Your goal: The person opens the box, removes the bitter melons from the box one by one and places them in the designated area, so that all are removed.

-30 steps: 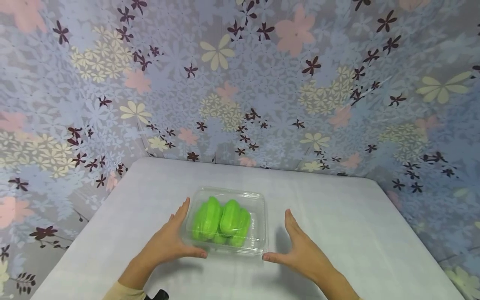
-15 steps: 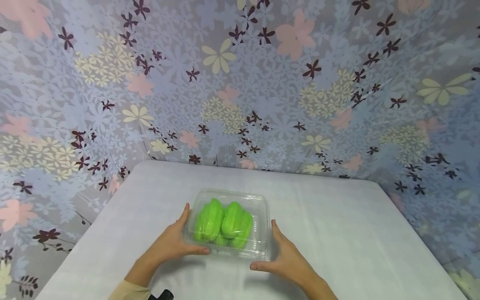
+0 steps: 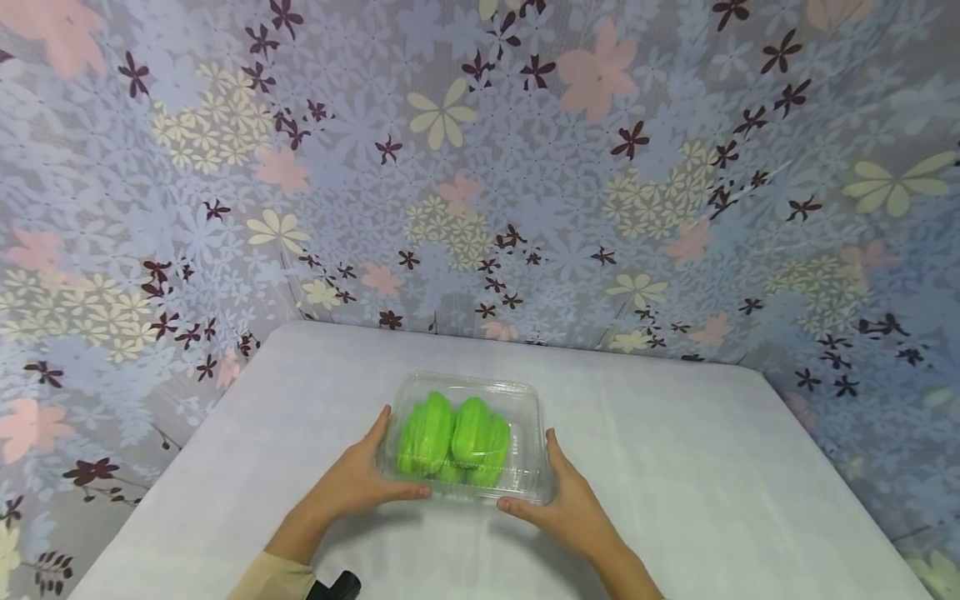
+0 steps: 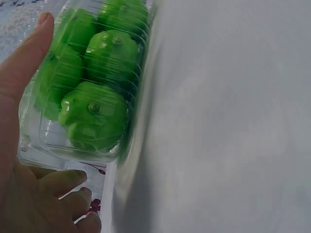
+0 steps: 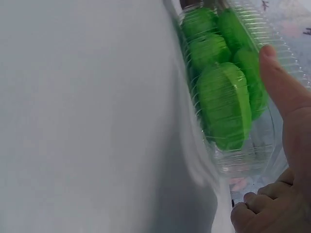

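A clear plastic clamshell box [image 3: 526,410] stands at the table's middle, holding several bright green, ribbed, fruit-like pieces [image 3: 471,433]. Stem-like dots show on the pieces' ends in the left wrist view. My left hand [image 3: 358,482] grips the box at its left front corner, thumb along the front and fingers at the left side. At the right front corner my right hand [image 3: 568,502] holds it likewise, thumb on the front. In the right wrist view the thumb [image 5: 277,77] overlaps the box's wall and the fingers [image 5: 260,206] are curled at its end.
A white-covered table [image 3: 675,450] spreads out beneath the box. Behind it and at both sides hangs flower-patterned cloth [image 3: 480,167]. A black device [image 3: 339,587] is at my left wrist, by a beige sleeve [image 3: 273,577].
My right hand has moved left from beside the box onto its right front corner. My left hand has closed in on the left side. The box appears shifted slightly to the right.
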`<state>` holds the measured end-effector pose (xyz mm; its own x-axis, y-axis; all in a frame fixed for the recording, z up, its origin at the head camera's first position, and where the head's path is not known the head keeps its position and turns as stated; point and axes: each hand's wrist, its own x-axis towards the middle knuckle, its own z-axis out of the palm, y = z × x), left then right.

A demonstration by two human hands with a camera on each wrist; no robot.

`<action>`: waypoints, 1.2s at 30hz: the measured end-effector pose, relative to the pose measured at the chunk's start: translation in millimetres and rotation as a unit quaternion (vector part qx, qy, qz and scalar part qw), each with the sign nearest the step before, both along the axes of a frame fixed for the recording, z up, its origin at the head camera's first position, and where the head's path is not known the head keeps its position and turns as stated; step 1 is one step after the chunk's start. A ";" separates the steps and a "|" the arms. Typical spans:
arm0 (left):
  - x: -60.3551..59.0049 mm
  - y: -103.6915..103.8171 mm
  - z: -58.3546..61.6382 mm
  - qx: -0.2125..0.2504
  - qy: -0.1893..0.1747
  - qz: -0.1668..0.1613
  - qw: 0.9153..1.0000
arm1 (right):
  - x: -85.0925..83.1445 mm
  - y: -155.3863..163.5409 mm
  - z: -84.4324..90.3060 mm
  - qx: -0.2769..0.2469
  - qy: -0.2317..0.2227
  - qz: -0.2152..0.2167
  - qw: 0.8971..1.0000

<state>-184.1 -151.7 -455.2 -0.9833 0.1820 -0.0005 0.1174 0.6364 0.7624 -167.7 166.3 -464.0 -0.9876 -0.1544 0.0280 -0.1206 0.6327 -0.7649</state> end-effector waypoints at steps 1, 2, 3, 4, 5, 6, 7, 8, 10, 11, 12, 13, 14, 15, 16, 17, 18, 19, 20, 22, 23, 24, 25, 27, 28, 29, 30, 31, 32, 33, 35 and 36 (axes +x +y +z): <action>-0.1 -0.3 -0.4 0.002 0.000 0.002 1.000 | -0.7 -0.7 -0.4 -0.006 0.002 -0.002 1.000; 0.2 -0.6 -0.7 0.006 -0.002 0.004 1.000 | -1.3 -1.4 -0.6 -0.011 0.004 -0.004 1.000; 0.6 -1.1 -0.9 0.010 -0.003 0.006 1.000 | -1.8 -2.2 -0.7 -0.017 0.006 -0.006 1.000; 1.1 -1.7 -1.2 0.014 -0.004 0.009 1.000 | -2.1 -2.9 -0.8 -0.021 0.008 -0.007 1.000; 1.6 -2.5 -1.7 0.017 -0.006 0.009 1.000 | -2.3 -3.6 -0.9 -0.028 0.007 -0.009 1.000; 2.1 -3.4 -2.2 0.020 -0.007 0.010 1.000 | -2.2 -4.3 -1.1 -0.034 0.006 -0.011 0.999; 2.7 -4.4 -2.8 0.023 -0.008 0.009 1.000 | -2.1 -5.0 -1.4 -0.040 0.005 -0.013 0.999; 3.3 -5.5 -3.4 0.024 -0.009 0.009 1.000 | -1.9 -5.8 -1.7 -0.046 0.003 -0.014 0.999; 4.3 -7.8 -4.7 0.023 -0.008 0.008 1.000 | -1.4 -7.2 -2.7 -0.058 -0.003 -0.014 0.998; 4.7 -9.0 -5.2 0.022 -0.007 0.007 1.000 | -1.1 -7.7 -3.2 -0.063 -0.006 -0.014 0.998; 5.0 -10.0 -5.7 0.021 -0.005 0.006 1.000 | -1.0 -8.2 -3.9 -0.066 -0.008 -0.013 0.998; 5.2 -10.9 -5.8 0.020 -0.003 0.005 1.000 | -1.1 -8.5 -4.5 -0.070 -0.008 -0.013 0.997; 5.2 -11.7 -6.0 0.018 0.000 0.003 1.000 | -1.3 -8.7 -5.1 -0.073 -0.010 -0.012 0.997; 5.1 -12.4 -6.1 0.018 0.002 0.001 1.000 | -1.7 -8.7 -5.7 -0.075 -0.011 -0.012 0.997; 4.8 -12.9 -6.0 0.017 0.004 0.000 1.000 | -2.1 -8.6 -6.3 -0.076 -0.011 -0.012 0.997; 4.4 -13.1 -5.9 0.017 0.006 -0.001 1.000 | -2.6 -8.5 -6.7 -0.078 -0.012 -0.013 0.997; 3.8 -13.2 -5.9 0.016 0.008 -0.003 1.000 | -3.2 -8.3 -7.0 -0.079 -0.012 -0.014 0.997; 3.3 -13.1 -5.7 0.015 0.009 -0.004 1.000 | -3.6 -8.0 -7.3 -0.079 -0.012 -0.016 0.997; 2.8 -12.8 -5.6 0.015 0.009 -0.005 1.000 | -3.8 -7.8 -7.5 -0.080 -0.013 -0.018 0.997; 2.1 -12.0 -5.3 0.017 0.007 -0.005 1.000 | -4.1 -7.7 -8.0 -0.079 -0.011 -0.024 0.997; 2.0 -11.6 -5.3 0.020 0.003 -0.005 1.000 | -4.0 -7.8 -8.4 -0.080 -0.011 -0.027 0.996; 1.9 -11.3 -5.5 0.025 -0.002 -0.005 1.000 | -3.9 -8.1 -8.6 -0.083 -0.011 -0.030 0.996; 2.0 -10.9 -5.7 0.032 -0.009 -0.004 0.999 | -3.7 -8.7 -8.9 -0.087 -0.011 -0.032 0.996; 2.5 -10.3 -6.3 0.045 -0.019 -0.001 0.999 | -3.6 -10.2 -9.7 -0.097 -0.009 -0.033 0.995; 2.9 -10.3 -6.6 0.051 -0.020 0.000 0.999 | -3.4 -11.1 -9.9 -0.103 -0.009 -0.033 0.994; 3.3 -10.1 -6.9 0.058 -0.021 0.000 0.998 | -3.4 -12.1 -10.2 -0.110 -0.009 -0.032 0.993; 3.5 -9.8 -7.3 0.065 -0.020 0.001 0.998 | -3.4 -13.0 -10.4 -0.115 -0.007 -0.031 0.993; 3.7 -9.4 -7.7 0.071 -0.017 0.001 0.997 | -3.5 -13.8 -10.7 -0.119 -0.004 -0.030 0.992; 3.5 -8.8 -8.4 0.077 -0.013 0.000 0.997 | -3.7 -14.5 -10.9 -0.122 -0.003 -0.030 0.992; 3.2 -8.0 -9.2 0.083 -0.010 -0.001 0.996 | -3.9 -15.0 -11.0 -0.127 -0.002 -0.029 0.991; 2.4 -6.5 -10.8 0.097 -0.008 -0.002 0.995 | -4.5 -15.7 -11.2 -0.135 -0.001 -0.029 0.990; 2.0 -5.8 -11.3 0.103 -0.008 -0.002 0.995 | -4.8 -15.7 -11.0 -0.135 0.001 -0.030 0.990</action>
<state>-182.1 -157.5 -466.5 -0.9827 0.1838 0.0222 0.1071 0.4663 0.8781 -172.5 150.6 -475.0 -0.9948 -0.0817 0.0614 -0.0898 0.4110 -0.9072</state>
